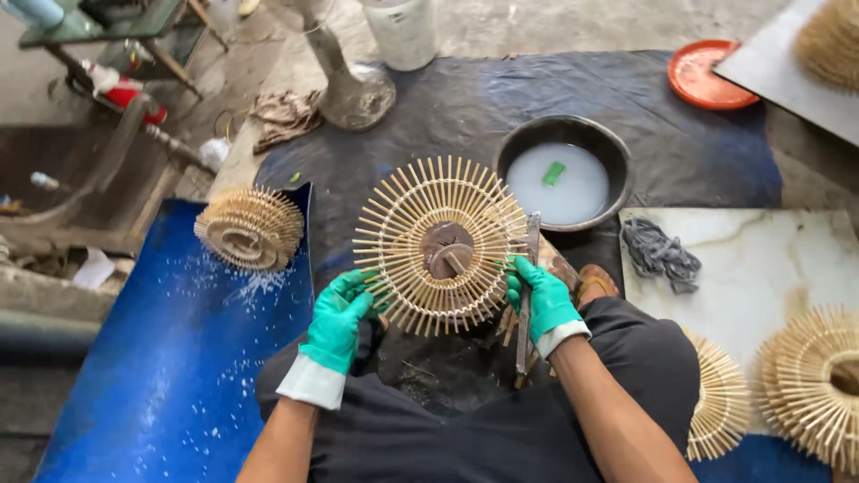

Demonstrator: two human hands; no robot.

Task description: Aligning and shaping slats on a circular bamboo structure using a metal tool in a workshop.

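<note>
Bamboo spoked ring [440,246] | left hand [344,317] closed on lower-left rim | right hand [541,300] pinches right edge beside metal tool [528,286] | best: grip evenly, keep spokes unbent

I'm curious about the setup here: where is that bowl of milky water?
In the head view, the dark bowl sits on the dark sheet up and to the right of the round stick frame, just beyond the right hand, with the orange lid farther back.
</note>
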